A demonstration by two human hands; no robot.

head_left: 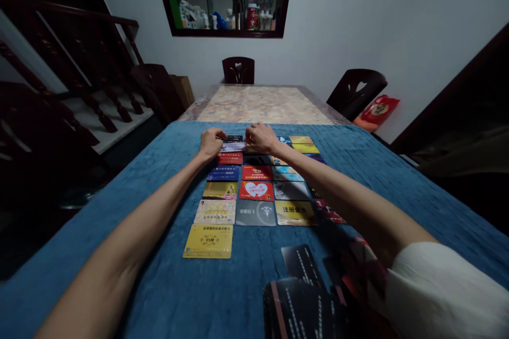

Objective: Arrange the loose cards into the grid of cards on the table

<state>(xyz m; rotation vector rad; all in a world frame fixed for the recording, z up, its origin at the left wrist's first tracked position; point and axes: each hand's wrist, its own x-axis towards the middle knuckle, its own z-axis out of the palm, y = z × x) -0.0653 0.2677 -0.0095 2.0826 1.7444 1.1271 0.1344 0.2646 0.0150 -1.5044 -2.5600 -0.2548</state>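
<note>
Flat plastic cards lie in rows and columns on a blue cloth. At the far left of this grid, my left hand (212, 144) has its curled fingers at the left edge of a black card (234, 139). Just below that card is a pale card (233, 146), and then a red card (230, 158). My right hand (260, 139) is over the far row of the second column, fingers bent and drawn together; its fingertips and anything in them are hidden. Closest to me in the left column sits a yellow card (208, 241). Beside it in the row above are a grey card (255, 213) and a gold card (296, 213).
Loose black cards (304, 307) overlap in a pile at the near right, partly under my right forearm. The blue cloth (159, 286) covers the near part of a long table (266, 103). Dark chairs (360, 90) stand around it, with a wooden stair railing (79, 16) at left.
</note>
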